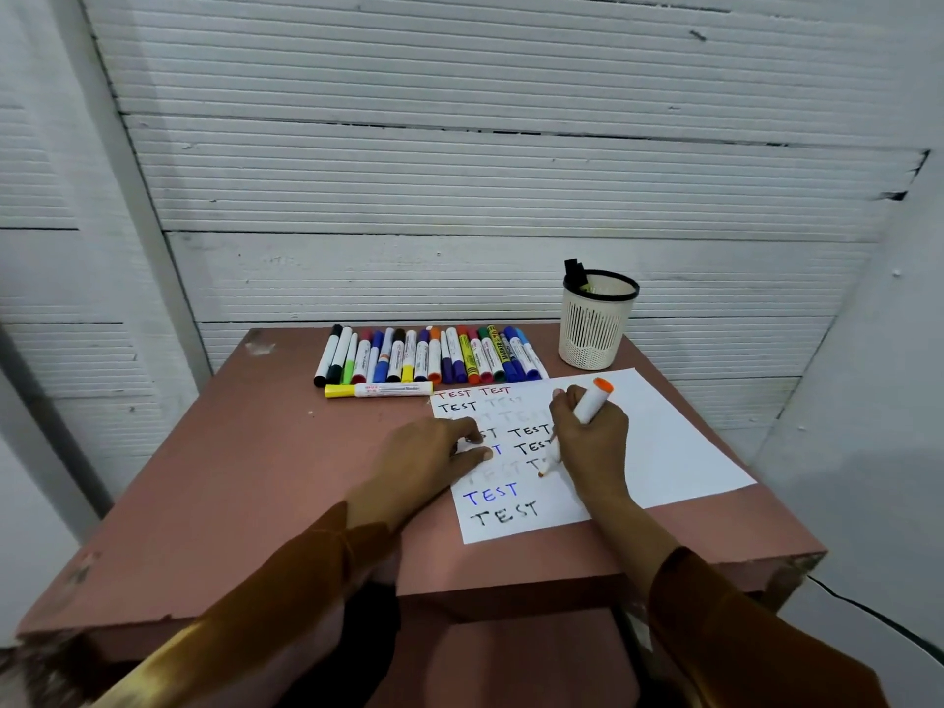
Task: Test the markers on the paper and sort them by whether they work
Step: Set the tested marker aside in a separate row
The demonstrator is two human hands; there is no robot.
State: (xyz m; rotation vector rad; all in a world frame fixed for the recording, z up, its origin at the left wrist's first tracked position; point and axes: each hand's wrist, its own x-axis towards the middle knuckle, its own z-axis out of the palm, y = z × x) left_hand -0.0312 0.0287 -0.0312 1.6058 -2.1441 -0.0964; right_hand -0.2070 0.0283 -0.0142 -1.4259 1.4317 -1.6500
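Testing orange marker (587, 407): right hand (592, 442) fingers wrapped round barrel, tip on paper (664, 452) mid-sheet, faint mark; left hand (429, 459) fingers flat, pinning the sheet's left edge; marker row (429, 355) at far side of desk (255, 452); cup (595, 324) far right; next: judge the ink, cap, sort.

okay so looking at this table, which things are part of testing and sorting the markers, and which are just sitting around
Part of the job:
orange marker in the right hand
paper, held flat by the left hand
row of markers
yellow marker lying apart in front of the row
pen cup holding dark markers

Just there:
table
white wall
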